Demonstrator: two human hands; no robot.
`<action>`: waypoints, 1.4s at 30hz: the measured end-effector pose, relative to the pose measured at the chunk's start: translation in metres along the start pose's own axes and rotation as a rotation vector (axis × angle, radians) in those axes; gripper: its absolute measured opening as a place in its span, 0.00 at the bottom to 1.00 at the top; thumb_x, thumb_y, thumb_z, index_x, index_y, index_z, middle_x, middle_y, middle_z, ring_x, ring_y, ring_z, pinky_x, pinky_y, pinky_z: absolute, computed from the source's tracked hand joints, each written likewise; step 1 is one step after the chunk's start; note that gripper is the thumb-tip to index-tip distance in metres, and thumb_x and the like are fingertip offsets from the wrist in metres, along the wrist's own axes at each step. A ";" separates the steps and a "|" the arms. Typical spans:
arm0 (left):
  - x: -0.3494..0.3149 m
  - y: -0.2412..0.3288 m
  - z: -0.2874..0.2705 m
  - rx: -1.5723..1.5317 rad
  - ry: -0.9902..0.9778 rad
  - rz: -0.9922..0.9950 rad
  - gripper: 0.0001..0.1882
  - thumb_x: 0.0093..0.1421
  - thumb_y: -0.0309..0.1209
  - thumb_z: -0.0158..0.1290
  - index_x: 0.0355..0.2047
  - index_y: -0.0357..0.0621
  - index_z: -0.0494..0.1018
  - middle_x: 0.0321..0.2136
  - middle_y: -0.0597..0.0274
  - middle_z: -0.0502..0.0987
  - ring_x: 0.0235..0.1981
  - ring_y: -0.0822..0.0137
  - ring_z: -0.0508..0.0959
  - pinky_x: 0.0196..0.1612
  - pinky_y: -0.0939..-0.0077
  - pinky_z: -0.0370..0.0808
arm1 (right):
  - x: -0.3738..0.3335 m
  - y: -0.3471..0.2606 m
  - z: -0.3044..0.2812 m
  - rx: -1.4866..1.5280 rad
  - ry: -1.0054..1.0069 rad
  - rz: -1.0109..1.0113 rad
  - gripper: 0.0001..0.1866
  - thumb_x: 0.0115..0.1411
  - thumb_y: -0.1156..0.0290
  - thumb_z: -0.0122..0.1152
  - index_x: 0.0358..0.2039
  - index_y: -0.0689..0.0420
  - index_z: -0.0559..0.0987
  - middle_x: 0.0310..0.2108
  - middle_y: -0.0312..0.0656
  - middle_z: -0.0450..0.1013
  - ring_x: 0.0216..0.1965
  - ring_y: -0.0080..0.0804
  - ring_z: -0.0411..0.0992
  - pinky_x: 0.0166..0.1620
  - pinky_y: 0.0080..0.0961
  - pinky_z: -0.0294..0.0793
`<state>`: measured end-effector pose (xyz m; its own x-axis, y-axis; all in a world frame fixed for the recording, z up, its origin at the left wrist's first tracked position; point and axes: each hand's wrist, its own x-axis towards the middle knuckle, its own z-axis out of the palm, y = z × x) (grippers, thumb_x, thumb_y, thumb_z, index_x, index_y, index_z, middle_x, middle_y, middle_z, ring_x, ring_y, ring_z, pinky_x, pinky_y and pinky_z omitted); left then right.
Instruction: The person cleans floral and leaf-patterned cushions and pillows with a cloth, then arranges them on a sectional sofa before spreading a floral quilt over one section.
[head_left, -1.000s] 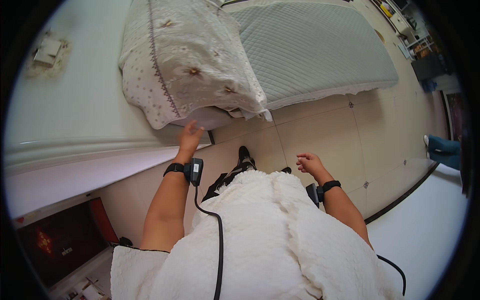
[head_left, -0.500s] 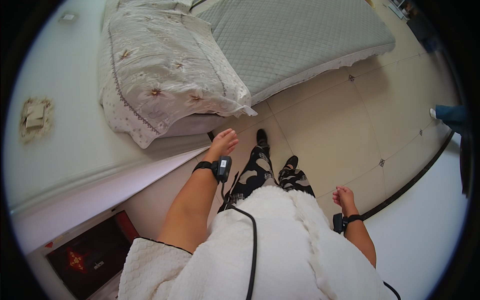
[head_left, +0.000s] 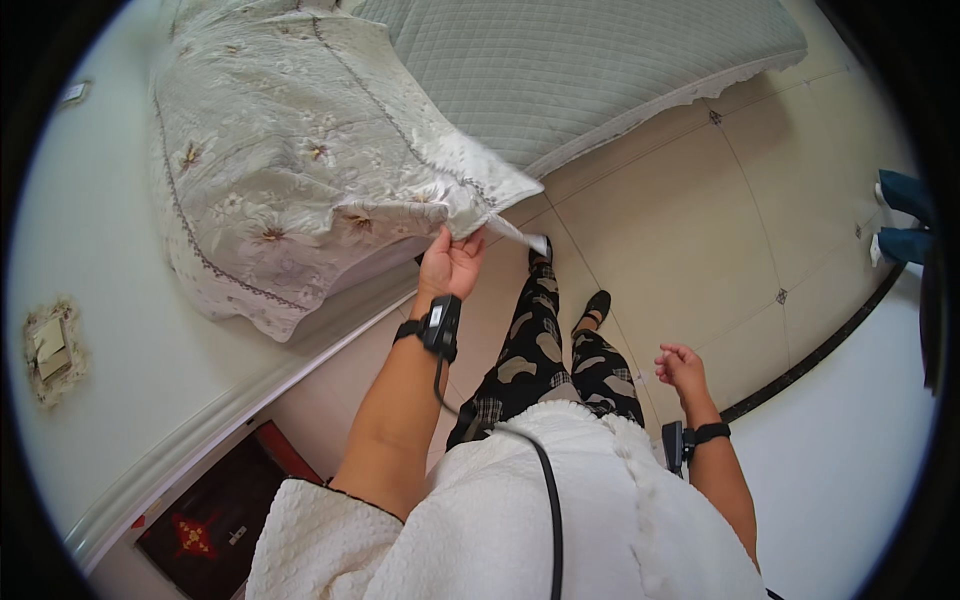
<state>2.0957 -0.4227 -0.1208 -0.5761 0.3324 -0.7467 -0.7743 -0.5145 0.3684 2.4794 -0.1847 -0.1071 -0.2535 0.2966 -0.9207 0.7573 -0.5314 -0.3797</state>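
A white cover with embroidered flowers (head_left: 270,150) is draped over a piece of furniture beside the wall, and its near edge is pulled up in a peak. My left hand (head_left: 450,265) has its fingers closed on that edge, palm turned up. A loose white corner hangs just to the right of the fingers. Out to the right, over the floor, my right hand (head_left: 682,368) holds nothing, its fingers loosely bent and apart. What the cover lies on is mostly hidden.
Behind the cover lies a bed with a grey-green quilted spread (head_left: 600,75). A white wall (head_left: 110,220) with a switch plate (head_left: 50,350) runs along the left. A person's teal trouser legs (head_left: 905,220) show at far right. A dark door (head_left: 215,520) is at lower left.
My left hand has reached forward and taken hold of the cover's edge, lifting it. My right hand stays off to the side. The person at the right shows more of both legs.
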 end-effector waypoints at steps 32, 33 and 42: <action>-0.104 0.105 0.066 -0.206 -0.323 -0.139 0.15 0.62 0.29 0.37 0.41 0.26 0.62 0.36 0.46 0.69 0.37 0.59 0.73 0.46 0.65 0.72 | -0.087 -0.277 0.277 0.046 -0.906 -0.543 0.08 0.48 0.71 0.66 0.26 0.58 0.75 0.26 0.30 0.71 0.28 0.13 0.67 0.32 0.11 0.67; -0.105 0.103 0.067 -0.208 -0.320 -0.131 0.15 0.62 0.29 0.37 0.41 0.26 0.62 0.36 0.46 0.69 0.37 0.59 0.73 0.46 0.65 0.72 | -0.087 -0.277 0.275 0.044 -0.906 -0.549 0.08 0.48 0.71 0.66 0.25 0.58 0.75 0.26 0.29 0.71 0.27 0.13 0.66 0.32 0.11 0.67; -0.100 0.091 0.074 0.051 -0.423 0.078 0.11 0.63 0.34 0.40 0.39 0.42 0.67 0.34 0.63 0.73 0.33 0.66 0.74 0.46 0.66 0.71 | -0.076 -0.284 0.247 -0.156 -0.944 -0.603 0.04 0.48 0.76 0.61 0.23 0.59 0.73 0.25 0.31 0.70 0.26 0.14 0.66 0.32 0.12 0.67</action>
<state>2.0638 -0.4446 0.0286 -0.6815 0.5947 -0.4265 -0.7303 -0.5145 0.4494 2.1353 -0.2522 0.0480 -0.9061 -0.2815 -0.3158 0.4075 -0.3800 -0.8304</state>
